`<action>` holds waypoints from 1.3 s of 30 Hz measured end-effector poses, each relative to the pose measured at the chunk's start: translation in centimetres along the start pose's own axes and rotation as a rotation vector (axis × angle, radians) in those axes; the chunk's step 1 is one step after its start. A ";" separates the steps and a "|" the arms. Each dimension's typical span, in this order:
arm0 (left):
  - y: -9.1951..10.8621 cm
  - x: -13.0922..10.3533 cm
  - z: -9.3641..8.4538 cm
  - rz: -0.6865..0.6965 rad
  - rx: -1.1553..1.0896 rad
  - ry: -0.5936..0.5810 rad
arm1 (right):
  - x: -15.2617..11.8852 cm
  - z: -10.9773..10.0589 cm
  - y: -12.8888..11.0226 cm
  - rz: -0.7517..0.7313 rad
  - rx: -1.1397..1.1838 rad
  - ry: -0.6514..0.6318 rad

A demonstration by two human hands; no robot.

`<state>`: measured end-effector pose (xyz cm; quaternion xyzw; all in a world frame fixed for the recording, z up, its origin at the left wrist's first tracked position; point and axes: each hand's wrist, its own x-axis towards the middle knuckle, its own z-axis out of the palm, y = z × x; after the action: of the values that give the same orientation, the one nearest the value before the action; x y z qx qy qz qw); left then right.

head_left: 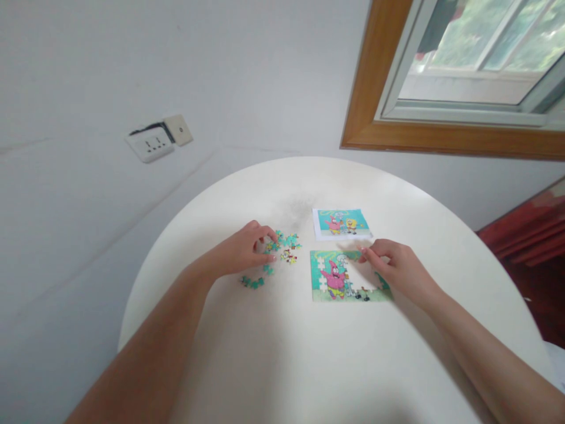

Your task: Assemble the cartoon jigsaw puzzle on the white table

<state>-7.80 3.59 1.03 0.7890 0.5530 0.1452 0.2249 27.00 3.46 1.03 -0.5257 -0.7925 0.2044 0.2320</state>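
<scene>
The left hand (241,252) has its fingers (266,232) parted, thumb held away from the index, the gap nothing like a clench; the index tip is at the near side of some loose puzzle pieces (291,240), though whether it touches one is hard to tell. The right hand (396,266) brings thumb and index nearly together in a pinch, and I cannot tell whether a piece sits between them. The partly filled jigsaw (336,280) lies flat on the white counter (282,347), between three and four o'clock from the left fingers and mostly toward eight o'clock from the right fingertips, which are over its top edge. Its gaps show white at the left and centre-right. A yellow-and-red piece (289,257) lies at about three o'clock from the left thumb, and a small teal cluster (253,282) at seven. The printed picture card (344,222) (same pink starfish character) lies at ten o'clock from the right fingertips, just beyond the jigsaw. The right hand hides the jigsaw's upper right corner. Past the counter, a wall socket (154,144) sits toward ten o'clock, a wood-framed window (441,139) toward one.
</scene>
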 end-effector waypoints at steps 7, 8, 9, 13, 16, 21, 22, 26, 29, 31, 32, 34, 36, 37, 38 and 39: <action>-1.0 0.0 -0.5 -0.075 -0.048 -0.032 | -0.1 0.0 0.1 -0.006 -0.008 -0.005; -0.9 0.0 -0.5 -0.085 -0.058 -0.022 | -0.1 0.0 0.1 -0.010 -0.011 -0.003; -0.8 0.1 -0.5 -0.092 -0.072 -0.012 | -0.1 0.0 0.1 -0.013 -0.011 0.000; -0.6 0.3 -0.2 -0.097 -0.086 0.027 | 0.0 0.0 0.0 -0.003 -0.011 0.009; -0.5 0.4 0.0 -0.079 -0.043 0.049 | 0.0 0.0 -0.1 0.010 -0.015 0.013; 0.1 0.7 0.5 -0.073 0.038 0.092 | -0.1 0.0 -0.1 0.011 -0.014 0.005; 0.2 0.7 0.6 -0.076 0.054 0.102 | -0.1 0.0 -0.1 0.011 -0.013 0.005; 0.4 0.8 0.9 -0.100 0.095 0.126 | -0.1 0.0 0.0 -0.005 -0.009 -0.001; 0.4 0.9 1.0 -0.116 0.122 0.135 | 0.0 0.0 0.0 -0.016 -0.015 -0.003; 0.4 0.9 1.1 -0.112 0.132 0.139 | -0.1 0.0 0.0 -0.019 -0.020 -0.005; 0.4 0.9 1.1 -0.104 0.131 0.139 | -0.1 0.0 -0.1 -0.020 -0.022 -0.006; 0.3 0.9 1.0 -0.085 0.114 0.140 | -0.1 0.0 -0.1 -0.024 -0.022 -0.006; 0.2 1.0 1.0 -0.070 0.086 0.142 | -0.2 0.0 -0.1 -0.024 -0.014 -0.004; 0.1 1.0 1.0 -0.067 0.072 0.144 | -0.2 0.0 -0.1 -0.024 -0.010 -0.005; 0.0 1.1 1.0 -0.066 0.061 0.150 | -0.2 0.0 -0.1 -0.023 -0.005 -0.003; -0.1 1.1 1.0 -0.067 0.052 0.155 | -0.1 0.0 -0.1 -0.020 0.001 0.002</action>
<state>-7.01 4.48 0.13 0.7622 0.5983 0.1838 0.1655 26.97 3.28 1.07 -0.5178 -0.7974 0.2022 0.2350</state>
